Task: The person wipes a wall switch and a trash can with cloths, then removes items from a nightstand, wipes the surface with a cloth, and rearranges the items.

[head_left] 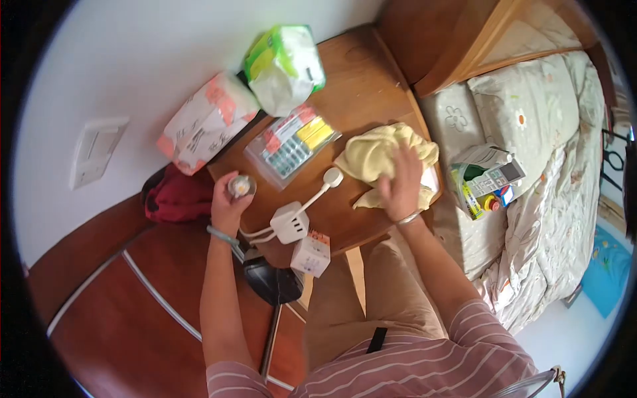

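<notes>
My left hand [227, 207] is closed around a small clear container [241, 186] with something whitish and yellow at its top, beyond the desk's left edge. What exactly it is, I cannot make out. A crumpled yellow cloth [378, 154] lies on the right side of the wooden desk [358, 73]. Over its right part my right hand [403, 186] rests with fingers stretched out and thumb apart, slightly blurred. Something white shows from under the cloth near the desk edge, mostly hidden. Between my hands lies a white power strip cube [290, 222] with a plugged cable [317, 197].
A clear bag of pill packs [292, 147] lies mid-desk. Tissue packs, one pink-white [209, 123] and one green-white [285, 69], stand by the wall. A small white box [311, 253] sits at the front edge. At right, a bed [458, 119] holds a container with a remote [501, 175].
</notes>
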Demonstrator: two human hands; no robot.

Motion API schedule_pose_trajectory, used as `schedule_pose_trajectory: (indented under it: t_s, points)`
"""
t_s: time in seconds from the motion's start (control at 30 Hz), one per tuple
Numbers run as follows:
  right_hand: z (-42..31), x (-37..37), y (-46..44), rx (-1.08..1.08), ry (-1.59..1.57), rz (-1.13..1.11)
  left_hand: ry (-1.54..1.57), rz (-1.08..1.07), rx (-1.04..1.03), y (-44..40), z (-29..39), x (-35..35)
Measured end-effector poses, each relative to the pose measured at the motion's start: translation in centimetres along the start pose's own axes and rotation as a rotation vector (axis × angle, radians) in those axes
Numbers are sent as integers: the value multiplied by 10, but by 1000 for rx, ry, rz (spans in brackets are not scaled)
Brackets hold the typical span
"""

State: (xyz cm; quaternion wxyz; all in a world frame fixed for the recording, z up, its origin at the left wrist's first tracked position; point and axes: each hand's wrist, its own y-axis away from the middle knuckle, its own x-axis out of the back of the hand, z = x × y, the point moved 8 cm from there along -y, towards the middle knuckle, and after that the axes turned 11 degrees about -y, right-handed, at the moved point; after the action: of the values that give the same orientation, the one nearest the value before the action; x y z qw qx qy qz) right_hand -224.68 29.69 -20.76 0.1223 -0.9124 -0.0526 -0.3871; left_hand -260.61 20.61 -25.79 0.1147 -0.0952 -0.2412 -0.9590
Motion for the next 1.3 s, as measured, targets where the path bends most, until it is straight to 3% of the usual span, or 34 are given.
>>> schedule_pose_trajectory:
  t_s: [0.07,0.17,0.4,0.6,0.73,0.93,1.03,1.1,1.17,1.3]
  points:
    - [-3,-8,1,26,148,-43,-65,28,-13,1,-1,1]
    - [9,-10,-16,60,85,6,-68,27,13,2,1,-2]
    - [17,-35,-113,-16,195,390,-177,9,-13,1,0,-4]
    - [13,-68,-166,-77,304,515,-434,42,-71,2,-1,-2]
    - [15,-82,-197,-90,326,357,-578,29,-64,6,15,-5]
    - [23,-77,-200,-63,288,209,-807,232,-131,23,71,3]
    - [26,-77,-198,-42,300,191,-907,52,-331,24,116,-31]
    - [25,-76,-196,-30,294,167,-1002,4,-513,13,142,-71]
    - [25,-73,-190,-23,275,112,-954,34,-537,-10,148,-98]
    - [24,-70,-176,36,248,162,-1100,98,-271,-62,122,-115]
